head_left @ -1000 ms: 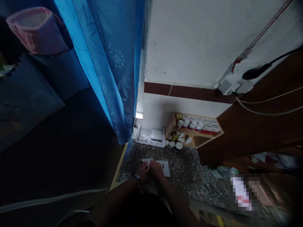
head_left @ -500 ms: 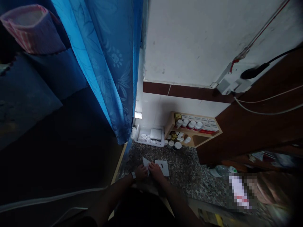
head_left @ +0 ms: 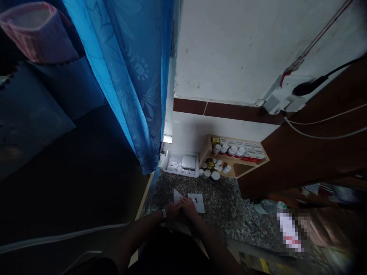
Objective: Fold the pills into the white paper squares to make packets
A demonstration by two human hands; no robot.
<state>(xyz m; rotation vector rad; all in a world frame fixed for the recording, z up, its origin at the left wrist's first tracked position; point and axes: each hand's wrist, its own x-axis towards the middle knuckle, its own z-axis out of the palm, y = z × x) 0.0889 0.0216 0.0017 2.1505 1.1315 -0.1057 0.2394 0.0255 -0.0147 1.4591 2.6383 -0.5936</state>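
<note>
The left hand (head_left: 172,210) and right hand (head_left: 188,207) sit close together, low over the paper, with their fingers gathered rather than spread wide. The left fingertips come right up to the right hand. Whether either hand is pinching the paper or only resting on it, I cannot tell from this dim view. A pale wristband (head_left: 163,213) circles the left wrist.

A white paper triangle (head_left: 177,196) points up just past the left hand's fingers, and a square of white paper (head_left: 197,203) lies beside it, under the right hand's fingertips, with a small dark-red mark near its middle. Both lie on the speckled granite table (head_left: 222,210).

Farther along the table, against the wall, sits a white plastic tray (head_left: 180,173) holding small paper pieces and a flat white box (head_left: 189,162). Beside it stands a wooden shelf rack (head_left: 236,171) with white-capped bottles (head_left: 231,151) and small cartons. More white-capped bottles (head_left: 215,176) stand on its lower level.

A blue floral curtain (head_left: 129,76) hangs to the left, and a brown wooden panel (head_left: 298,149) juts in at right. A clear plastic bottle (head_left: 268,206) lies near the table's far right, beside a pixelated, unreadable patch.
</note>
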